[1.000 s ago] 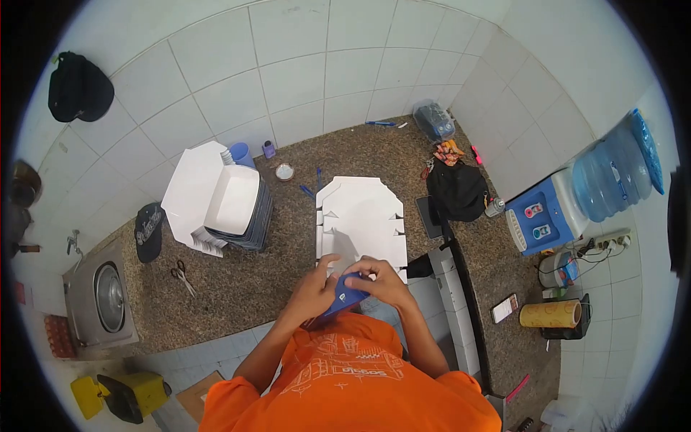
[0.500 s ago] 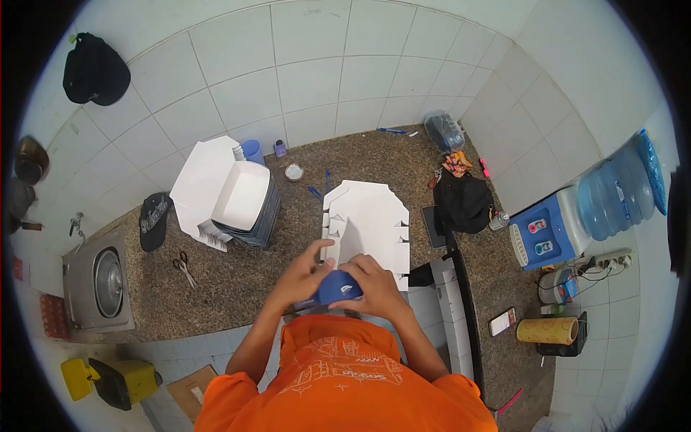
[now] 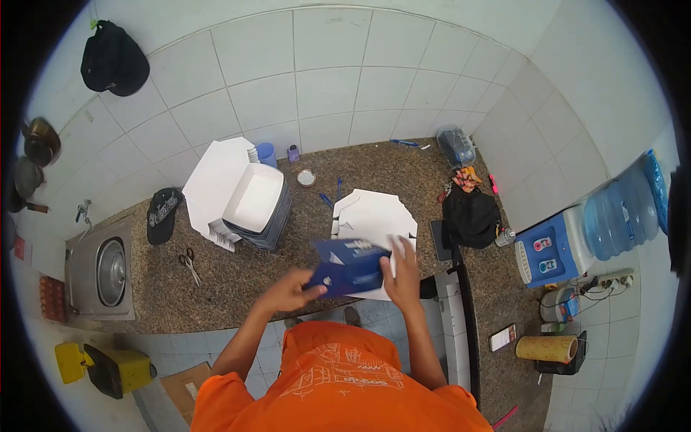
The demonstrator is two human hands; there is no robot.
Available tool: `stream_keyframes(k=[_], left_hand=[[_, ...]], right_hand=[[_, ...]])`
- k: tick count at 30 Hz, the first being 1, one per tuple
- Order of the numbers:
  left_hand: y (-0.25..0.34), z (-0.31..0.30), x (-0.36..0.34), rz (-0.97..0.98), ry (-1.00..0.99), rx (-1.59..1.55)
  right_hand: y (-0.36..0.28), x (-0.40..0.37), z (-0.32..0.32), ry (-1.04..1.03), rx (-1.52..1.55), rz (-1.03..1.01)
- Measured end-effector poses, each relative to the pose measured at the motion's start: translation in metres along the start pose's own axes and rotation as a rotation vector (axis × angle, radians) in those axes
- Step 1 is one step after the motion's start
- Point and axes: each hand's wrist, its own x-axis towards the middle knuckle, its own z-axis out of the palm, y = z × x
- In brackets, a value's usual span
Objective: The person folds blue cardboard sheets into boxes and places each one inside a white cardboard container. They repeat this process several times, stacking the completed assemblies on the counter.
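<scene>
Speckled stone counter (image 3: 309,230), white tiled wall (image 3: 331,86) behind it. Closest to me is the orange shirt (image 3: 342,378), then both hands on a blue carton (image 3: 350,272), kinda motion-blurred, held over the near end of some flat white blanks (image 3: 374,210). Left hand (image 3: 288,290) is pinching its left corner, thumb on top; right hand (image 3: 404,277) has the right edge, though blur hides the exact finger placement. Scissors (image 3: 190,268) are off to the left, beyond them a stack of open boxes (image 3: 258,198), and further back a blue cup (image 3: 266,153) near the wall.
</scene>
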Motion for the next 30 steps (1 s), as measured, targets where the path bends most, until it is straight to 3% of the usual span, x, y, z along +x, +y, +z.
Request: stream_keyframes(k=[1, 2, 3, 6, 8, 10, 12, 14, 15, 18, 20, 22, 26, 28, 29, 30], left_hand=[[0.014, 0.009, -0.001, 0.132, 0.005, 0.014], [0.009, 0.016, -0.001, 0.126, 0.006, 0.014], [-0.002, 0.023, 0.000, 0.093, -0.085, 0.008], [-0.010, 0.034, -0.006, 0.099, -0.185, 0.011], [0.001, 0.047, -0.017, -0.253, -0.130, -0.463], [-0.013, 0.048, -0.017, -0.287, -0.154, -0.517], [-0.033, 0.054, -0.013, -0.476, -0.237, -0.753], [-0.044, 0.065, -0.010, -0.503, -0.199, -0.718], [-0.046, 0.070, -0.008, -0.531, -0.166, -0.677], [-0.053, 0.080, -0.004, -0.550, -0.068, -0.800], [-0.052, 0.079, -0.001, -0.549, -0.029, -0.831], [-0.047, 0.074, 0.003, -0.548, 0.010, -0.861], [-0.032, 0.058, 0.002, -0.381, 0.102, -0.676], [-0.024, 0.058, 0.005, -0.152, 0.189, -0.603], [-0.020, 0.053, 0.004, -0.151, 0.191, -0.605], [-0.014, 0.045, 0.004, -0.157, 0.037, -0.631]], right_hand=[[-0.009, 0.003, 0.003, -0.140, 0.340, -0.027], [-0.016, 0.004, 0.008, -0.280, 0.681, -0.047], [-0.020, 0.004, 0.015, -0.458, 0.889, 0.060], [-0.037, 0.016, 0.002, -0.510, 1.024, -0.066], [-0.029, 0.014, 0.008, -0.504, 1.124, -0.015], [-0.031, 0.012, 0.010, -0.403, 1.328, 0.004], [-0.039, 0.013, 0.009, -0.449, 1.261, -0.022], [-0.045, 0.019, 0.008, -0.823, 1.025, -0.213], [-0.043, 0.029, -0.004, -1.067, 0.837, -0.165], [-0.033, 0.035, -0.011, -1.177, 0.719, -0.105], [-0.034, 0.031, -0.012, -1.136, 0.670, -0.159], [-0.037, 0.027, -0.006, -0.702, 0.601, -0.104], [-0.049, 0.025, -0.006, -0.682, 0.636, -0.087], [-0.049, 0.021, 0.003, -0.657, 0.902, -0.108], [-0.049, 0.018, 0.007, -0.660, 0.901, -0.108], [-0.049, 0.017, 0.011, -0.564, 0.814, -0.204]])
